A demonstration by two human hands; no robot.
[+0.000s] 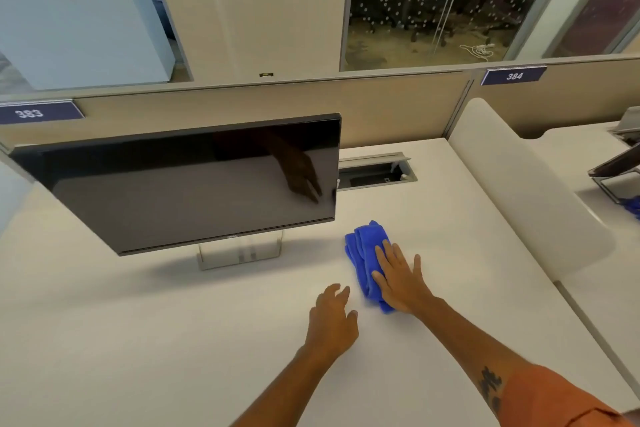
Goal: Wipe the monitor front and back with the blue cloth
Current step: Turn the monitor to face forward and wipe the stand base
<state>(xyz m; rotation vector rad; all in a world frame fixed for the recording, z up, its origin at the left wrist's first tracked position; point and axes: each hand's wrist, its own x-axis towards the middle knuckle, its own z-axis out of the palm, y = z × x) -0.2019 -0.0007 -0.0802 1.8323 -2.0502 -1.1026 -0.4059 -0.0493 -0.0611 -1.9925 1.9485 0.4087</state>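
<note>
A single wide-angle view is given from head height, angled forward and down over the worktop [138,340]. Both forearms are seen entering from the bottom edge, close to the lens. The partition [381,104] and glass wall [433,3] behind are taken in farther off, lines bowed at the edges.

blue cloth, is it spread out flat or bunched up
Bunched up: the blue cloth lies in thick folds on the desk, the right hand resting flat on it.

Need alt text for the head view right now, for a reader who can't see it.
A person's right hand lies flat on a folded blue cloth on a white desk, beside a dark monitor. The left hand hovers nearby, holding nothing.
</note>
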